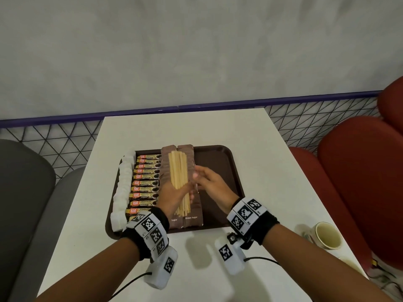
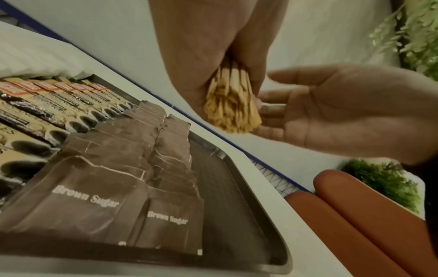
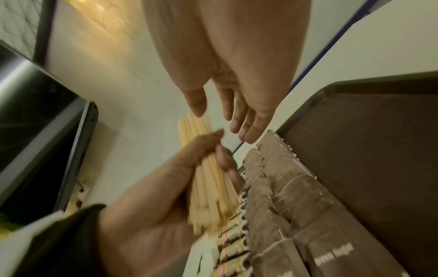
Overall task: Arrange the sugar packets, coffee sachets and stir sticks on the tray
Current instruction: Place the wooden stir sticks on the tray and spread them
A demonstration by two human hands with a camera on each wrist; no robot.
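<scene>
A dark brown tray lies on the white table. It holds a column of white sugar packets at its left edge, then a column of coffee sachets, then two columns of brown sugar packets. My left hand grips a bundle of pale wooden stir sticks above the brown sugar packets. The stir sticks fan out from my left hand. My right hand is beside the bundle, fingers straight, holding nothing. In the right wrist view my right hand hovers just past the stir sticks.
The right third of the tray is bare. A cream cup stands on the table near its right edge. Red seats are to the right, grey seats to the left. A wall stands behind the table.
</scene>
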